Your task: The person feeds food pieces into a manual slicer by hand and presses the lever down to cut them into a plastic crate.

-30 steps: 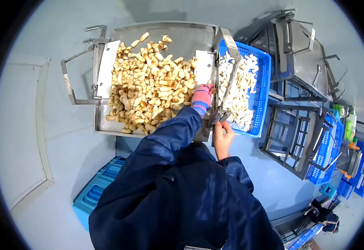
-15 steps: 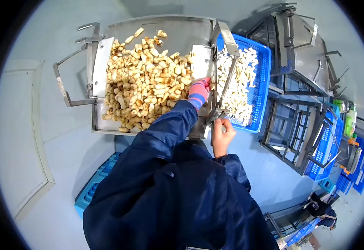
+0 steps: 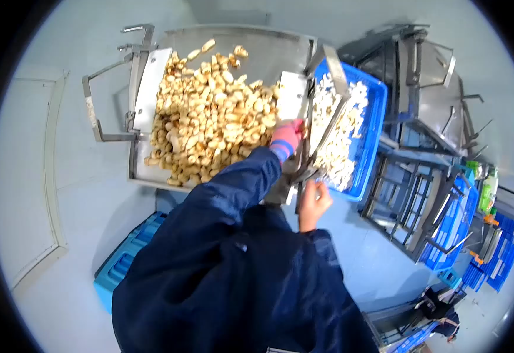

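My left hand [image 3: 286, 136], in a pink glove with blue stripes, is closed at the right edge of a metal tray [image 3: 257, 44], beside a hinged metal cutter [image 3: 329, 126]. Its fingertips pinch a mushroom, mostly hidden by the glove and blurred. My bare right hand [image 3: 314, 201] wraps round the cutter's handle at the near end. A heap of whole yellowish-brown mushrooms [image 3: 215, 112] lies in the tray, left of the gloved hand. Beyond the cutter, pale cut mushroom pieces [image 3: 339, 141] lie in a blue basket [image 3: 376, 112].
A white plate with a bent metal arm [image 3: 89, 106] borders the tray on the left. Other metal cutting stands [image 3: 430, 88] and a blue crate [image 3: 454, 226] are at right. A turquoise stool [image 3: 128, 256] stands lower left. A person [image 3: 442, 315] is at far lower right.
The whole view has tilted and shifted slightly. Both hands keep nearly the same places at the cutter. The pale piece seen earlier at the gloved fingertips is harder to make out.
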`<act>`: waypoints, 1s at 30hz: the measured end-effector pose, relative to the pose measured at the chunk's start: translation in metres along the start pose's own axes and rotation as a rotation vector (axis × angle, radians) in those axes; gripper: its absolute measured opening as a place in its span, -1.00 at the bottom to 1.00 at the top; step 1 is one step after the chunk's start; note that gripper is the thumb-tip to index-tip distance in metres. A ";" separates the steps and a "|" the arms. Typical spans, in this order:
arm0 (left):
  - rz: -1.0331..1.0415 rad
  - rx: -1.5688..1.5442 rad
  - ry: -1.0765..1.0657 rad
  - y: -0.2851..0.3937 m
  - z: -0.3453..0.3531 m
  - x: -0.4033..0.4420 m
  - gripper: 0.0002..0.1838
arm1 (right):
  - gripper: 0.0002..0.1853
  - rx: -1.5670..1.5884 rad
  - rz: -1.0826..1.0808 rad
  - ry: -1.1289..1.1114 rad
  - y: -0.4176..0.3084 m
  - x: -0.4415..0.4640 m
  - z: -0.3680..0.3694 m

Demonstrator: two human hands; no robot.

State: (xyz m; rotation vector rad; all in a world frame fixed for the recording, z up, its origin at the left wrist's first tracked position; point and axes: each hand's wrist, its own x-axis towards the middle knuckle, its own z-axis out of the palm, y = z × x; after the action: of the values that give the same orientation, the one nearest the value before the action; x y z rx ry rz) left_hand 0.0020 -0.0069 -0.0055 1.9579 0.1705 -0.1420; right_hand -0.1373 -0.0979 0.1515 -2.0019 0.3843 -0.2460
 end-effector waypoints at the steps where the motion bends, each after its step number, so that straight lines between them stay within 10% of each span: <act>1: 0.040 0.063 0.021 0.002 -0.002 -0.007 -0.61 | -0.80 0.038 0.085 -0.021 -0.012 0.004 -0.003; 5: -0.104 -0.133 -0.111 0.002 -0.003 -0.001 -0.59 | -0.79 0.023 0.083 -0.085 0.090 -0.022 0.013; 9: -0.001 -0.008 -0.089 -0.009 0.005 0.000 -0.58 | -0.79 0.008 0.074 -0.022 -0.010 0.004 -0.004; 30: -0.141 -0.033 -0.121 -0.056 0.029 0.053 -0.75 | -0.80 0.010 -0.032 0.024 0.028 -0.009 -0.001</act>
State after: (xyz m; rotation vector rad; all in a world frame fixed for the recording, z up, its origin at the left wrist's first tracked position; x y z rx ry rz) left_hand 0.0432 -0.0100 -0.0769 1.8976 0.2299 -0.3467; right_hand -0.1502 -0.1065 0.1268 -1.9981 0.3658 -0.2919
